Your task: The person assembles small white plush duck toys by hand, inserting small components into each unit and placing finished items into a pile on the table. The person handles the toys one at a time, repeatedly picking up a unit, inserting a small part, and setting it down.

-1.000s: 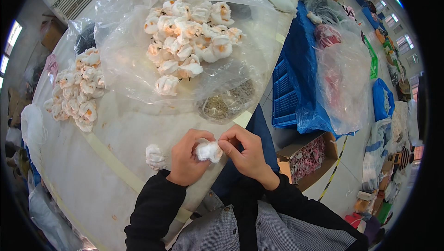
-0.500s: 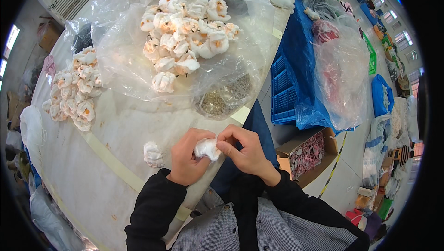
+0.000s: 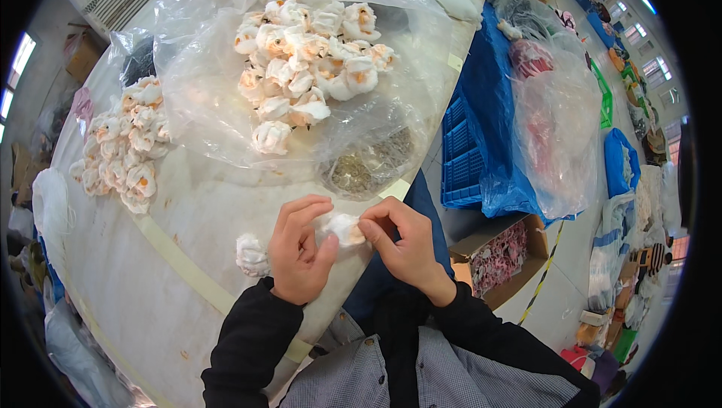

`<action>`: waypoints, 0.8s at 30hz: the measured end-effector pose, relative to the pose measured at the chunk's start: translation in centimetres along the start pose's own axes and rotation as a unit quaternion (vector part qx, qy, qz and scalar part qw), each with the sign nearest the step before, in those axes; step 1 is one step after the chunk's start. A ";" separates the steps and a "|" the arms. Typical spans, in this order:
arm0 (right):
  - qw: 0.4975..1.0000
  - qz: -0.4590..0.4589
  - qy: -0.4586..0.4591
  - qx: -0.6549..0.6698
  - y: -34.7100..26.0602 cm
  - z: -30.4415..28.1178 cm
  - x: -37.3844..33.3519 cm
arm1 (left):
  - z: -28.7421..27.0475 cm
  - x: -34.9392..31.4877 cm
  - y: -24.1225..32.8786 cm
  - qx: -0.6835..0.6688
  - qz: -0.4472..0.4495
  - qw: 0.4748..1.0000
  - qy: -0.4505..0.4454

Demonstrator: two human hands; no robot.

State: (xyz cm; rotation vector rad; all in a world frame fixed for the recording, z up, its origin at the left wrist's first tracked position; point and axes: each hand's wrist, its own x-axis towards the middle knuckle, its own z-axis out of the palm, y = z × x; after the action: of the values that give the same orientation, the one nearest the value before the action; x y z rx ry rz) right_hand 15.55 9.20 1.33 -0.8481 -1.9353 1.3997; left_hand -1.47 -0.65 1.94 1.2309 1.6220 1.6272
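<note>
Between my hands, over the table edge, is a small white plush piece (image 3: 344, 228), soft and puffy. My right hand (image 3: 402, 246) pinches its right side between thumb and fingers. To its left is my left hand (image 3: 301, 251), open, with thumb and fingers apart and close to the piece; whether a fingertip touches it I cannot tell. Another crumpled white plush piece (image 3: 252, 255) lies on the table, left of my left hand.
A clear plastic bag (image 3: 203, 107) bears a heap of white-and-orange plush puffs (image 3: 301, 69). A second heap (image 3: 124, 145) lies at the left. A bag of small yellowish bits (image 3: 353, 171) sits near the edge. Right of the table stand a blue crate (image 3: 460, 152) and a cardboard box (image 3: 538, 254).
My left hand has let go of the white plush piece and opened its fingers, shifting slightly left. My right hand keeps its pinch on the piece.
</note>
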 end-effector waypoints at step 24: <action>0.883 -0.243 0.067 -0.395 1.5 -0.3 7.4 | 0.0 -0.3 -1.9 0.035 -0.104 0.994 0.020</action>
State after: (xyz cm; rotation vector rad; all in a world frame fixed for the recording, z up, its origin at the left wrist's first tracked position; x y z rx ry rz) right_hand 11.43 15.57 0.69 -0.6805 -2.3963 0.2193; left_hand -1.73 -0.60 0.08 1.0291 1.7809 1.4863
